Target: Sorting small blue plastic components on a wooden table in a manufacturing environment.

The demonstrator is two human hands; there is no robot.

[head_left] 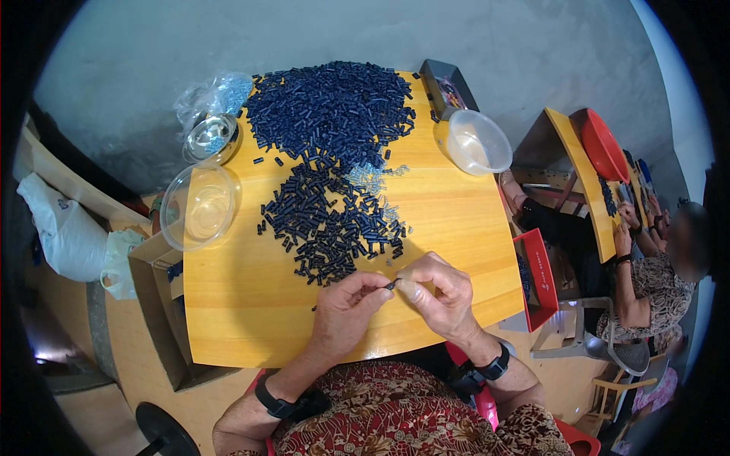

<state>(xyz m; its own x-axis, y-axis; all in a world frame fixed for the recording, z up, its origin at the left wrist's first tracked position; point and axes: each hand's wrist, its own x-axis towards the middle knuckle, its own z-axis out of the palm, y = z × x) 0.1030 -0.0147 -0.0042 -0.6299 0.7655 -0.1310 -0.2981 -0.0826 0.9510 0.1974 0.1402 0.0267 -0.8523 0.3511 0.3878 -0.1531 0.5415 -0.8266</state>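
Note:
Near the front edge of the yellow table, my left hand (344, 310) pinches a small black cylindrical piece (391, 285) between thumb and fingertips. My right hand (442, 295) meets it there with thumb and fingers pressed together. Whatever those right fingertips grip is too small to make out. Just beyond my hands spreads a loose pile of similar black pieces (323, 220). Small silvery parts (366, 178) lie scattered along that pile's right side. A much larger heap of dark pieces (327, 110) covers the far end of the table.
Clear plastic tubs stand at the table's left (199, 207) and far right (477, 143). A metal bowl (211, 139), a bag of light-blue parts (230, 93) and a grey tray (450, 87) sit near the back. Boxes flank the table. Another person (646, 296) works at a table on the right.

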